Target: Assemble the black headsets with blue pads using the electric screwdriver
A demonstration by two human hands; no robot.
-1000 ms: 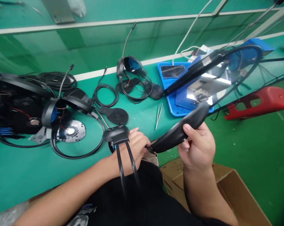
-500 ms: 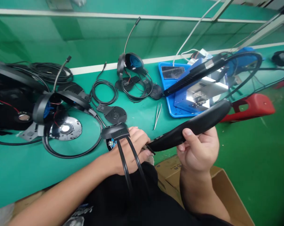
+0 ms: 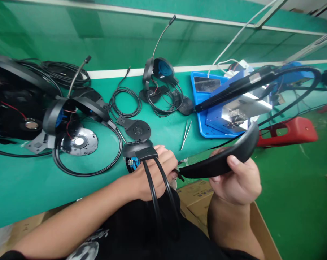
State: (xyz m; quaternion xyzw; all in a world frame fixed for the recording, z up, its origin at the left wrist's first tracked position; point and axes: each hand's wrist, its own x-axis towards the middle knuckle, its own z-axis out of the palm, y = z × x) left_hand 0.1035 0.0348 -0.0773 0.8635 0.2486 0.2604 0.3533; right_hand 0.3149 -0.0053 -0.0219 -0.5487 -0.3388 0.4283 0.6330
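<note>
My right hand [image 3: 235,184] has tilted the black headband [image 3: 220,164] upward, clamped on it, while my left hand [image 3: 159,177] grips the other end.

From here I'm looking at an electronics assembly workshop: a green-matted workbench [image 3: 71,187] carries partly built headsets [image 3: 160,70], loose cables [image 3: 125,103], tweezers [image 3: 186,135] and a blue tray [image 3: 197,103] holding a metal fixture [image 3: 228,121].

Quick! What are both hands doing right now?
Left hand: closed, holding a black headset earcup.
Right hand: closed, holding a curved black headband.
</note>
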